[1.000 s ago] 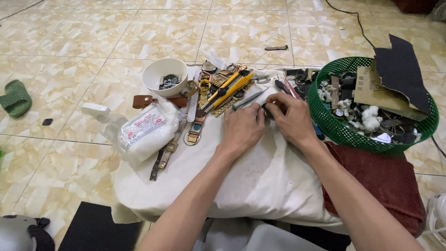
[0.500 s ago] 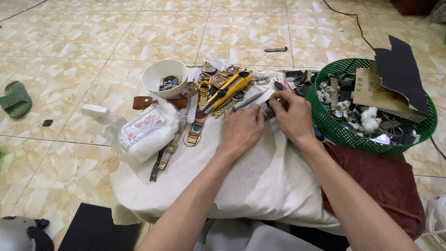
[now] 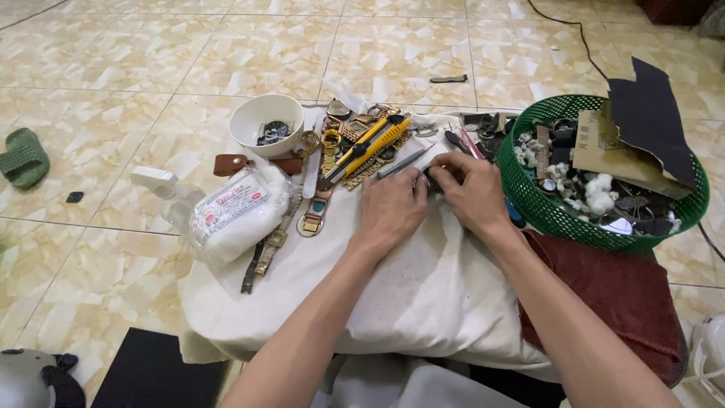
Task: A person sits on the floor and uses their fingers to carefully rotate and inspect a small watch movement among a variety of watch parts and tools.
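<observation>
My left hand (image 3: 392,205) and my right hand (image 3: 471,190) meet on a white cloth (image 3: 393,295), fingertips pinching a small dark object (image 3: 430,177) between them; what it is stays mostly hidden. Just beyond the fingers lie a grey metal tool (image 3: 405,161), a yellow utility knife (image 3: 365,149) and a heap of watches and straps (image 3: 355,128). A gold watch (image 3: 313,219) lies left of my left hand.
A white bowl (image 3: 266,121) with small parts stands at the back left, a plastic bag of cotton (image 3: 234,211) before it. A green basket (image 3: 559,215) full of parts, cardboard and dark sheets sits right. A maroon cloth (image 3: 612,287) lies below it. Green sandal (image 3: 23,157) on the tiled floor.
Both hands stay together on the small object; the right hand has shifted slightly left and toward me. Nothing else on the cloth has moved.
</observation>
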